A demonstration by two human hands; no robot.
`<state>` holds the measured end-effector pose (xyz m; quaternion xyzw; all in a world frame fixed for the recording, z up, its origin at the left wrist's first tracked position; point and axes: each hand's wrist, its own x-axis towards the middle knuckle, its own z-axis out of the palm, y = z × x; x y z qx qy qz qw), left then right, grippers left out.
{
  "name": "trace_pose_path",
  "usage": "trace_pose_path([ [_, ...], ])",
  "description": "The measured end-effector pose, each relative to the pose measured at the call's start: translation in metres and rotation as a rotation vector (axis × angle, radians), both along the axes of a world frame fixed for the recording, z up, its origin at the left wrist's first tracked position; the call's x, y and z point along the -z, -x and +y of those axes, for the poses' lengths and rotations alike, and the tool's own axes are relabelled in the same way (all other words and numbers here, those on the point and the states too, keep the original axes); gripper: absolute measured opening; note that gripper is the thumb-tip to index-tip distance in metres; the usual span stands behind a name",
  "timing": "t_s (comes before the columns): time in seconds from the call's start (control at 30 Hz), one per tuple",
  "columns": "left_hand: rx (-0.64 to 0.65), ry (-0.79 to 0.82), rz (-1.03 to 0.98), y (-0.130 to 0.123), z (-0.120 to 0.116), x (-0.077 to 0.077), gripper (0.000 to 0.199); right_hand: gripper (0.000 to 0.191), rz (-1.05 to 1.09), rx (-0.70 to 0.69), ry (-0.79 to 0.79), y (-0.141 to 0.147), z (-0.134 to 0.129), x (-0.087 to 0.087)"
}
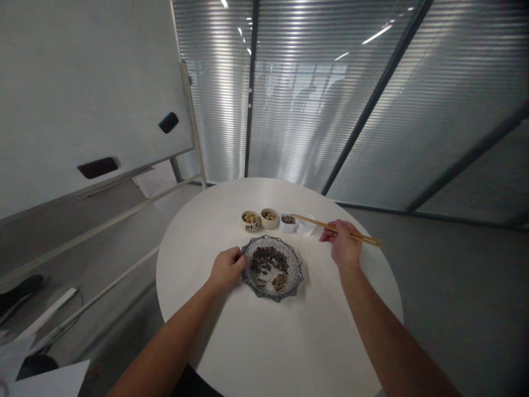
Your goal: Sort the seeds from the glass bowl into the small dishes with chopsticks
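A round white table [264, 342] holds a shallow ribbed glass plate [258, 292] with dark beans [266, 259] and a few flatter brown pieces [280, 282] on it. My left hand [227, 268] is curled at the plate's left rim, touching it, with the fingertips hidden. My right hand [343, 243] grips a pair of wooden chopsticks [320, 223] above the table, to the right of the plate. Their tips point left, toward a small white square dish [288, 222] holding something dark. Beside that dish are two small cups of nuts [250, 221] [269, 218] and a white paper piece [306, 225].
A whiteboard [91, 94] on a metal stand rises at the left of the table. Behind it stands a glass wall with blinds [309, 94]. Grey floor surrounds the table, with white papers [45, 380] at the lower left.
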<state>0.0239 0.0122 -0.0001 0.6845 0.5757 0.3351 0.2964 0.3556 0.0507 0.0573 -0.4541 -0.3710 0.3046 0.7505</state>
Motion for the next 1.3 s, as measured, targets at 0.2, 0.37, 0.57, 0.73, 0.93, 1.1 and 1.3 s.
trace_pose_path([
  [0.2,0.001,0.005,-0.004,0.000,0.000,0.002,0.028,0.024,-0.020,-0.145,-0.041,0.002,-0.043,-0.017],
  [0.37,0.016,0.013,0.003,0.000,0.000,0.001,0.028,0.031,-0.229,-0.353,0.137,0.002,-0.086,-0.024],
  [0.57,0.015,0.005,0.031,0.000,-0.001,-0.004,0.028,0.040,-0.329,-0.499,0.321,0.016,-0.105,-0.016],
  [0.73,0.014,0.002,0.019,0.000,-0.001,-0.004,0.028,0.048,-0.327,-0.502,0.382,0.038,-0.107,0.000],
  [0.93,0.013,0.002,0.029,0.001,-0.001,-0.004,0.029,0.047,-0.333,-0.533,0.417,0.041,-0.110,0.009],
  [1.1,0.018,-0.001,0.022,0.001,0.000,-0.003,0.027,0.049,-0.376,-0.508,0.431,0.047,-0.112,0.006],
  [1.3,0.009,0.014,0.008,0.000,-0.001,-0.002,0.029,0.054,-0.365,-0.405,0.402,0.058,-0.116,0.012],
])
